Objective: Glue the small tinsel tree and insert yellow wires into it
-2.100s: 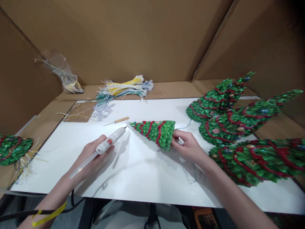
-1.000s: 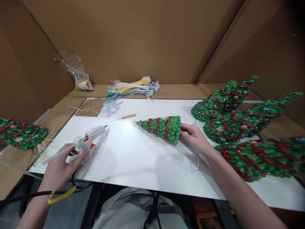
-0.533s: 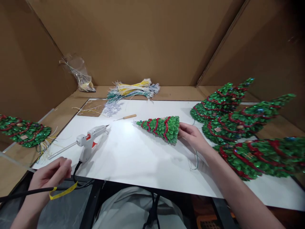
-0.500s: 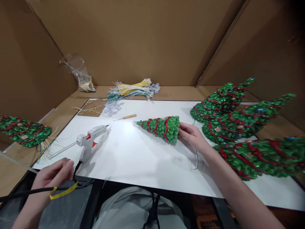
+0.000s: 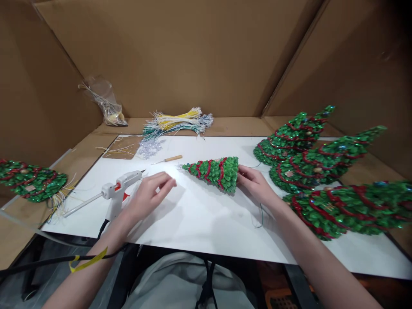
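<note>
Plastic bag [image 5: 103, 89] holds pale strands [image 5: 108, 105]; right hand [image 5: 256, 183] grips tree [image 5: 215, 172].

I can't read a word or number from here — the yellow tag [image 5: 92, 261] on the black cord [image 5: 38, 263] is too blurred and small to make out.

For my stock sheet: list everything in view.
small tree: one, green, centre
other trees: four, green, three right, one left
glue gun: one, white, left
awl: one, tan handle, centre
wire bundles: several, multicoloured, back
strands: one pile, silvery, back left
bag: one, clear, back left
loose wires: several, pale, left
cables: several, black, lower left
table: one, white, centre
cardboard walls: three, brown, around
basket: one, orange, under table
left hand: one, bare, near glue gun
right hand: one, bare, at small tree
</note>
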Tool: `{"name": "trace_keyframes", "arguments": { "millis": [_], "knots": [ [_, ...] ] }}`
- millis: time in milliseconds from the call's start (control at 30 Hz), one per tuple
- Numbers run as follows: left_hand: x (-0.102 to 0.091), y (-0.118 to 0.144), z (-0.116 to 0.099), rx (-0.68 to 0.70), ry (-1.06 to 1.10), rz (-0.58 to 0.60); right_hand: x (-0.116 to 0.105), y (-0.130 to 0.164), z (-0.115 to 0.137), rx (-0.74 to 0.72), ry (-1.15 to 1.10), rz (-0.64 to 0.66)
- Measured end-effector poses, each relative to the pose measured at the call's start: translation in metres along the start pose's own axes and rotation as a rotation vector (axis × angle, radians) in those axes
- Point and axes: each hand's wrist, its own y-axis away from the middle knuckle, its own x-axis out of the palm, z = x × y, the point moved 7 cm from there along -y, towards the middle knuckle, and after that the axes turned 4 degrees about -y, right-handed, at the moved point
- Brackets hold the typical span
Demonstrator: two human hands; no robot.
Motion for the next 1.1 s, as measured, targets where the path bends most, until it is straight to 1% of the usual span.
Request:
{"name": "trace_keyframes", "arguments": {
  "millis": [67,133,233,333,433,567,667,800,967,1100],
  "knots": [
    [0.008,-0.018,-0.002,0.062,-0.075,-0.070,0.003,0.000,-0.002,0.022,-0.021,0.048],
    [0.017,-0.030,-0.001,0.123,-0.149,-0.087,0.003,0.001,-0.002,0.030,-0.029,0.056],
    [0.031,-0.040,0.008,0.145,-0.254,-0.052,0.003,0.000,-0.003,0.033,-0.035,0.057],
    [0.038,-0.041,0.016,0.141,-0.314,-0.009,0.003,-0.001,-0.005,0.040,-0.030,0.046],
    [0.037,-0.038,0.017,0.133,-0.340,-0.016,0.001,-0.002,-0.006,0.042,-0.001,-0.002],
    [0.035,-0.030,0.006,0.167,-0.332,-0.043,-0.004,-0.003,-0.006,0.025,0.012,-0.090],
    [0.035,-0.026,-0.001,0.201,-0.320,-0.062,-0.008,-0.003,-0.010,0.047,-0.039,-0.155],
    [0.037,-0.025,-0.004,0.219,-0.323,-0.084,-0.010,-0.002,-0.015,0.090,-0.127,-0.220],
    [0.038,-0.026,-0.004,0.229,-0.317,-0.103,-0.011,-0.003,-0.019,0.103,-0.159,-0.246],
    [0.038,-0.028,-0.004,0.221,-0.303,-0.089,-0.011,-0.003,-0.025,0.090,-0.174,-0.238]
  ]
}}
